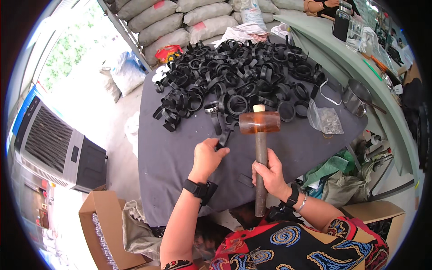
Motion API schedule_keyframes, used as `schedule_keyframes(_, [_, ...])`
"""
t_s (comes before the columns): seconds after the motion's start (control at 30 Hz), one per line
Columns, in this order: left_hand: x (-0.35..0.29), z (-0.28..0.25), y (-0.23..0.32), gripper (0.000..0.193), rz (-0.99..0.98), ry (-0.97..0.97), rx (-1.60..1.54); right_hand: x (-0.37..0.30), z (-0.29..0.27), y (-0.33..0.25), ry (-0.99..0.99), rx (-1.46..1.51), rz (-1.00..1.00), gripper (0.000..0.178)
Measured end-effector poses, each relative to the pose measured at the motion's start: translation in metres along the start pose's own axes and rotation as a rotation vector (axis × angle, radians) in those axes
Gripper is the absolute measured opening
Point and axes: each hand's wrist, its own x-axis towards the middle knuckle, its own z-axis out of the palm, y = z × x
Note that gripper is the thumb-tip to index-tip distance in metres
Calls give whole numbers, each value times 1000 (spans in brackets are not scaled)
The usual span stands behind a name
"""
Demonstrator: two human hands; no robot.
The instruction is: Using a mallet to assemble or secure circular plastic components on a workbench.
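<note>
My right hand grips the handle of a mallet, which has an amber, see-through head and a dark shaft. The mallet stands roughly upright, head toward the far side. My left hand pinches the end of a black strap-like part at the near edge of the heap. Beyond both hands spreads a big pile of black rings with straps. One ring with a shiny metal band lies just past my left hand. A small flat black piece lies on the dark cloth between my hands.
A clear bag of small metal parts and a metal pan lie on the right of the cloth-covered table. An air cooler and an open carton stand left. Stacked sacks fill the back; another person's hand shows far right.
</note>
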Motion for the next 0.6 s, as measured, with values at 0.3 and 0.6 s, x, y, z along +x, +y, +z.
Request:
schedule_keyframes(0.3, [68, 0, -42, 24, -180, 139, -171, -6, 4, -2, -14, -3, 36, 48])
schedule_keyframes(0.6, [65, -5, -28, 7, -380, 77, -823, 0, 7, -1, -66, -49, 8, 50])
